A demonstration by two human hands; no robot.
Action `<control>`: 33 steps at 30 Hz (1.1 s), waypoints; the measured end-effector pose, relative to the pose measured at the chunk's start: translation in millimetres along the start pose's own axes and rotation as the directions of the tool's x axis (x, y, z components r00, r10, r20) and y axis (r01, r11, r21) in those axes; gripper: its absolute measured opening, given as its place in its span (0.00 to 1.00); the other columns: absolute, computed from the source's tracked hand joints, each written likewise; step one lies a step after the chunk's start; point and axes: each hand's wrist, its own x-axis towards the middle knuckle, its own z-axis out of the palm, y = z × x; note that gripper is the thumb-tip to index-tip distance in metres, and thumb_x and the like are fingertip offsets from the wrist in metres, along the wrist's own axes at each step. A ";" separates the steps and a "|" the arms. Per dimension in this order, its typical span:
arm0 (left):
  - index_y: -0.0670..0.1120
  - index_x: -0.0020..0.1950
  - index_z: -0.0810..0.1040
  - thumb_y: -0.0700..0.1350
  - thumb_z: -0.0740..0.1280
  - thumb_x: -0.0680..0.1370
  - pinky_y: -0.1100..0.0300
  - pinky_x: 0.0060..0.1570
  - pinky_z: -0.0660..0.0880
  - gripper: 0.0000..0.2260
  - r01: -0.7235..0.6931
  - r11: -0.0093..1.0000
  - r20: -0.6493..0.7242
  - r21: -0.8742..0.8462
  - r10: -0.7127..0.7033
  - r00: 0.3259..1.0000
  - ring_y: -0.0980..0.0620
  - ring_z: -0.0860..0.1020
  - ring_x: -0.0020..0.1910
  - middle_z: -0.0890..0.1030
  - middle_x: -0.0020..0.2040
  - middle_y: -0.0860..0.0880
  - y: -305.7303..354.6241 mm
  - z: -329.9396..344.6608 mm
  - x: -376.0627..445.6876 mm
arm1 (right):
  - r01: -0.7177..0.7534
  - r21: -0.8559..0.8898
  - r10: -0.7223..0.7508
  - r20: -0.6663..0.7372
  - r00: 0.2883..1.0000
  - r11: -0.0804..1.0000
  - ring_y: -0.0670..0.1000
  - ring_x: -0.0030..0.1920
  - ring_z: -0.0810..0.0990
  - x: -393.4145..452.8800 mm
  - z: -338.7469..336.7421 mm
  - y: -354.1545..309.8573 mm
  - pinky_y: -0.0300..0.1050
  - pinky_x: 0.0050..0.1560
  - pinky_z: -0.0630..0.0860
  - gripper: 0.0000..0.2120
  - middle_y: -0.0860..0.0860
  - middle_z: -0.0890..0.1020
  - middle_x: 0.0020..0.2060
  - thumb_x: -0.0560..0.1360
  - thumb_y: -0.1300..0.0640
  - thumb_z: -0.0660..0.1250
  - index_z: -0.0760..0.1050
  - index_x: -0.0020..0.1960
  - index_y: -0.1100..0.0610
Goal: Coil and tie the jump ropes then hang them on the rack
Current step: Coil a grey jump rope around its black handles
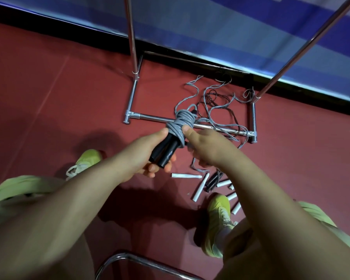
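Red floor point(59, 93); both hands grip coiled jump rope point(180, 123)

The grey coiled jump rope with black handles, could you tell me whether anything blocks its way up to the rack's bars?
Nothing visible does: both hands hold the grey coiled jump rope above the floor, with open space toward the silver metal rack's uprights.

Shiny metal, matt plastic and braided cord over a dull red floor

The rack point(156, 117) is polished metal tube, bright and smooth, with glints along its bars. The black handles point(163, 152) look like smooth plastic with a faint sheen. The grey rope point(180, 121) wound on them has a woven, slightly rough look. The white handles point(185, 175) on the floor appear matt plastic. The red floor point(59, 98) is matt and even. The shoes point(218, 219) look like soft cloth.
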 end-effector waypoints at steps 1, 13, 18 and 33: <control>0.43 0.40 0.78 0.61 0.48 0.80 0.62 0.27 0.65 0.28 -0.001 1.000 -0.015 -0.010 0.001 1.000 0.54 0.63 0.21 0.78 0.28 0.45 -0.3 0.2 0.7 | 0.003 -0.069 -0.006 -0.044 0.999 0.998 0.56 0.29 0.75 0.6 0.0 -0.7 0.47 0.39 0.74 0.29 0.56 0.76 0.30 0.79 0.37 0.53 0.73 0.36 0.60; 0.42 0.45 0.79 0.63 0.66 0.73 0.56 0.43 0.69 0.22 -0.148 0.932 -0.312 0.330 0.256 0.915 0.51 0.73 0.38 0.78 0.37 0.48 -4.0 -9.6 9.6 | 0.078 0.205 -0.055 -0.115 0.992 0.976 0.43 0.23 0.69 0.0 -0.6 -3.1 0.41 0.31 0.65 0.23 0.46 0.73 0.25 0.76 0.38 0.59 0.76 0.36 0.55; 0.48 0.45 0.76 0.65 0.70 0.59 0.56 0.40 0.70 0.25 -0.090 0.935 -0.297 0.342 0.198 0.934 0.53 0.74 0.35 0.77 0.35 0.53 -5.8 -12.7 10.6 | 0.068 0.198 -0.055 -0.071 0.996 0.978 0.48 0.26 0.70 -2.5 0.3 -5.0 0.42 0.32 0.66 0.23 0.49 0.76 0.28 0.75 0.35 0.59 0.73 0.34 0.53; 0.39 0.43 0.83 0.67 0.55 0.66 0.51 0.44 0.78 0.33 0.126 0.957 0.238 -0.260 -0.063 0.969 0.43 0.82 0.37 0.83 0.40 0.39 14.8 -15.9 -9.6 | 0.316 0.477 -0.326 -0.065 0.943 0.820 0.49 0.27 0.68 -0.3 -3.4 -2.9 0.42 0.29 0.63 0.16 0.51 0.71 0.24 0.71 0.47 0.63 0.72 0.35 0.61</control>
